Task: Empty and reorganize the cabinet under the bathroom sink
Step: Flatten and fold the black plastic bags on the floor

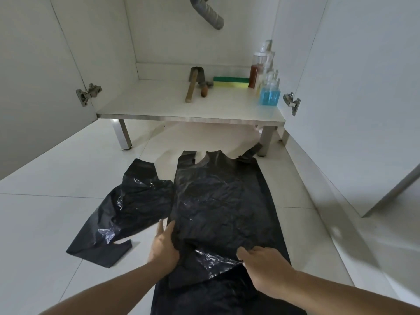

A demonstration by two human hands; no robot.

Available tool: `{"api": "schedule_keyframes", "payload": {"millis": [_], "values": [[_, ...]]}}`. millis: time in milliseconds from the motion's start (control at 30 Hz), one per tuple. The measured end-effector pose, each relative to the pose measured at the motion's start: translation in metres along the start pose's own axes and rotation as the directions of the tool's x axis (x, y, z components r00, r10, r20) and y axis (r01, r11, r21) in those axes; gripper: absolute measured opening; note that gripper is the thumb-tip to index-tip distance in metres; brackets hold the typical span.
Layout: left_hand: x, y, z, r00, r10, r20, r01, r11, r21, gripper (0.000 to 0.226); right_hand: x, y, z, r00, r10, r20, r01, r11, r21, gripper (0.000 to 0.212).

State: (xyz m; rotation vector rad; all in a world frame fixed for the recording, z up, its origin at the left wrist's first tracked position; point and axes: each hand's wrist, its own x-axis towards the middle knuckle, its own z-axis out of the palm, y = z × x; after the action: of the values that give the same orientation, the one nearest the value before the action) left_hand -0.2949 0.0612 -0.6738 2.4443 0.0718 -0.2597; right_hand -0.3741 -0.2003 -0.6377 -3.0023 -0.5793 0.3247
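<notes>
A large black plastic bag (218,201) lies flat on the white tiled floor, handles toward the open cabinet. My left hand (164,244) grips its left edge, where the lower part is folded up. My right hand (264,268) pinches the folded part on the right. A second crumpled black bag (127,208) lies to the left. On the cabinet shelf (159,103) sit a wooden-handled tool (192,86), a small brush (203,89), a green and yellow sponge (230,82), an amber bottle (255,71) and a blue liquid bottle (269,95).
Both cabinet doors stand open, the left door (34,76) and the right door (354,98), with metal hinges. A grey drain hose (208,12) hangs at the top. The cabinet stands on metal legs (122,135). White floor tiles surround the bags.
</notes>
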Motion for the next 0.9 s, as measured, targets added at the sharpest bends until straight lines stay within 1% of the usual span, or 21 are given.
{"api": "schedule_keyframes", "payload": {"millis": [67,100,133,200,267,333,367,433,500,600,700,767,900], "values": [[-0.005,-0.004,0.006,0.997,-0.073,-0.014,0.073,0.997,-0.026,0.079,-0.002,0.000,-0.002,0.996,0.077,0.046,-0.082,0.990,0.111,0.038],[-0.006,-0.006,0.008,0.993,-0.120,-0.019,0.120,0.992,-0.036,0.075,-0.003,0.001,-0.003,0.988,0.142,0.060,-0.151,0.971,0.186,0.037],[-0.008,-0.008,0.009,0.985,-0.172,-0.024,0.171,0.984,-0.046,0.071,-0.003,0.004,-0.002,0.975,0.215,0.059,-0.223,0.940,0.260,0.036],[-0.010,-0.011,0.010,0.961,-0.275,-0.010,0.273,0.958,-0.088,0.068,0.000,0.010,0.002,0.933,0.361,0.001,-0.338,0.871,0.356,0.032],[-0.011,-0.013,0.011,0.940,-0.342,0.012,0.339,0.925,-0.170,0.064,0.006,0.021,0.009,0.848,0.530,-0.010,-0.483,0.781,0.397,0.036],[-0.010,-0.017,0.012,0.923,-0.385,0.012,0.377,0.896,-0.234,0.060,0.012,0.032,0.012,0.742,0.667,0.062,-0.627,0.658,0.417,0.047],[-0.010,-0.017,0.011,0.917,-0.398,-0.002,0.386,0.891,-0.241,0.060,0.014,0.037,0.013,0.701,0.705,0.106,-0.674,0.606,0.422,0.052],[-0.006,-0.018,0.011,0.919,-0.392,-0.038,0.373,0.897,-0.239,0.061,0.016,0.043,0.015,0.657,0.733,0.174,-0.723,0.548,0.421,0.059],[-0.005,-0.015,0.010,0.926,-0.374,-0.059,0.349,0.904,-0.246,0.057,0.015,0.045,0.017,0.630,0.751,0.199,-0.752,0.524,0.400,0.065],[-0.004,-0.012,0.009,0.920,-0.391,-0.035,0.363,0.881,-0.303,0.051,0.014,0.049,0.019,0.599,0.771,0.214,-0.779,0.499,0.380,0.069],[-0.003,-0.011,0.008,0.916,-0.402,-0.017,0.379,0.876,-0.297,0.050,0.013,0.055,0.023,0.574,0.778,0.255,-0.788,0.439,0.433,0.065],[-0.002,-0.011,0.008,0.914,-0.405,0.004,0.389,0.875,-0.288,0.052,0.012,0.058,0.025,0.556,0.787,0.267,-0.798,0.416,0.437,0.062],[-0.005,-0.010,0.010,0.914,-0.404,0.037,0.394,0.863,-0.317,0.052,0.007,0.061,0.030,0.507,0.826,0.245,-0.837,0.404,0.370,0.062]]}}
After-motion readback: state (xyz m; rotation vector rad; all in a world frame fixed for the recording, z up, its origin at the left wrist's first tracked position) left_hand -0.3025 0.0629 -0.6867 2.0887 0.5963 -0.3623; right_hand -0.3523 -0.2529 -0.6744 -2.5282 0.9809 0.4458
